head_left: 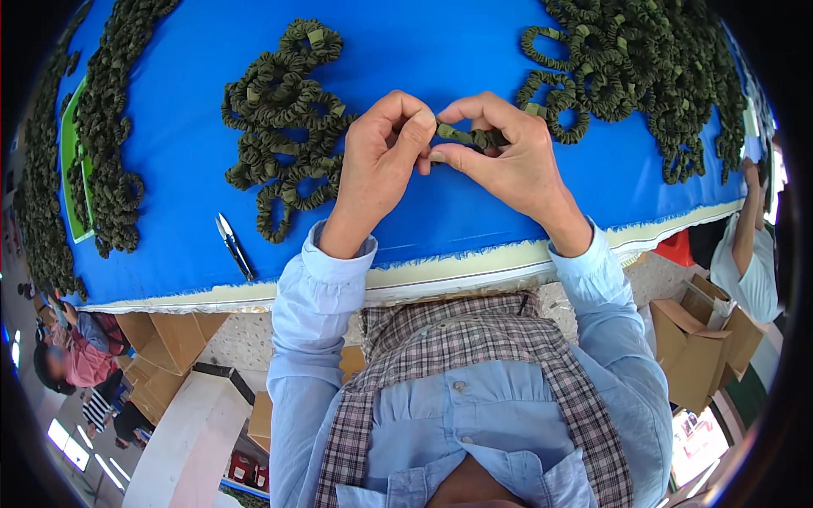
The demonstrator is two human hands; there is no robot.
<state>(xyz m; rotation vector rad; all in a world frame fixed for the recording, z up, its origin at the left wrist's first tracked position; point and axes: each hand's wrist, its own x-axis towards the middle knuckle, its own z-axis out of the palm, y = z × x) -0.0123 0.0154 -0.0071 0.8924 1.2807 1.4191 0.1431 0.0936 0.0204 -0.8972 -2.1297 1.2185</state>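
Just above the blue-covered table I hold a dark green ruched scrunchie [481,138] between both hands. My left hand [378,157] is closed, thumb and fingers pinched at the scrunchie's left end; its fingertips partly hide what they grip. My right hand [514,157] curls round the other part, with thumb and index finger reaching toward the left fingertips. To the left of my hands lies a loose pile of dark green scrunchies [288,127], some with a lighter green patch. A bigger heap of them [644,63] spreads at the far right.
Small thread snips [233,245] lie near the table's front edge, left of my left arm. Long heaps of scrunchies [110,127] and a bright green tray [71,169] are farther left. Cardboard boxes [690,339] stand below the table; other people sit at both sides.
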